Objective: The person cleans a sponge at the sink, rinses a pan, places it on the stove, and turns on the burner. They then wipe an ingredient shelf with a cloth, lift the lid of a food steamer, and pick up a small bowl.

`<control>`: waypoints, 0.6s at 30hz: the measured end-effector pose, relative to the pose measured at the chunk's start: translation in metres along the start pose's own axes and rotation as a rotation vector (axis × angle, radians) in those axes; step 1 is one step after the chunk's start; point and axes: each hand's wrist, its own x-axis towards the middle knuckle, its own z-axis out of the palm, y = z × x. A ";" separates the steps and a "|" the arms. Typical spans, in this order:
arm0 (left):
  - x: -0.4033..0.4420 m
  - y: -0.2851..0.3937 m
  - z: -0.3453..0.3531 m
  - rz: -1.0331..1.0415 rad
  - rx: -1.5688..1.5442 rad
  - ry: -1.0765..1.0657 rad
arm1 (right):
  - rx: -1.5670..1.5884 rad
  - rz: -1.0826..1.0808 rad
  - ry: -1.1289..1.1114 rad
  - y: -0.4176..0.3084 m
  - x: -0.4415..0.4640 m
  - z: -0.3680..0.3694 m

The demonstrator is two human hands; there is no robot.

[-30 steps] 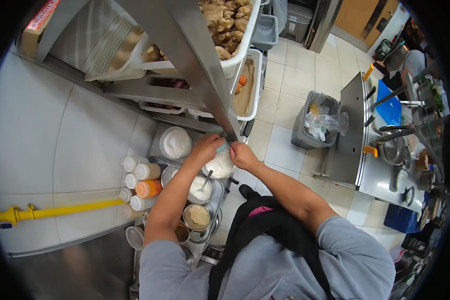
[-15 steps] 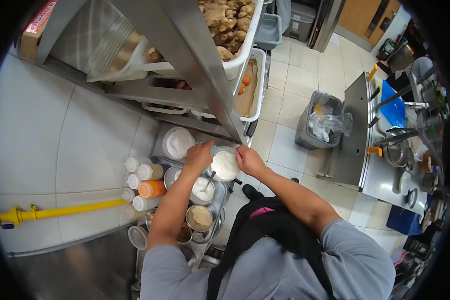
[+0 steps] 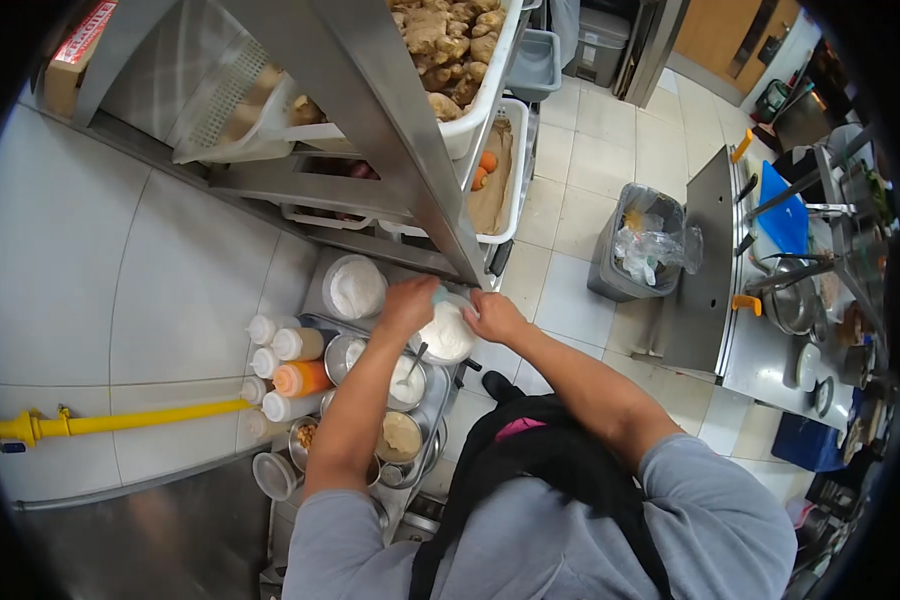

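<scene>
A round tub of white powder [image 3: 444,338] stands at the near end of the counter, between my hands. My right hand [image 3: 494,318] grips its rim on the right side, thumb toward the powder. My left hand [image 3: 408,306] is closed over the tub's left far edge, and a small pale blue-green thing [image 3: 439,293] sticks out by its fingers. What that piece is, I cannot make out. Left of this hand sits another tub of white powder [image 3: 355,288]. Below the hands, a metal pot with white contents [image 3: 404,384] has a spoon [image 3: 416,358] standing in it.
Several squeeze bottles [image 3: 301,378] cluster by the tiled wall. A metal pot of beige powder [image 3: 400,438] lies near my left forearm. A steel shelf post [image 3: 420,190] rises just beyond my hands, beside trays of ginger [image 3: 450,50]. A grey bin [image 3: 635,245] stands on the floor.
My left hand has shifted slightly right and up, and the blue-green piece moved right with it. My right hand's thumb now reaches further over the tub's rim.
</scene>
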 end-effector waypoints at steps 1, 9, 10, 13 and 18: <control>0.008 0.008 0.007 0.169 -0.001 0.083 | -0.021 -0.010 0.028 0.001 0.006 0.001; 0.008 -0.005 0.002 -0.181 0.050 -0.093 | 0.008 0.093 0.054 0.004 -0.011 -0.004; 0.006 -0.004 0.004 -0.069 0.002 -0.019 | -0.021 0.059 0.005 0.004 -0.014 -0.004; 0.013 0.017 0.010 0.138 0.007 0.002 | 0.085 -0.108 0.122 0.003 0.009 0.002; 0.013 -0.008 0.023 -0.003 0.026 0.116 | 0.044 0.026 0.056 0.012 0.005 -0.006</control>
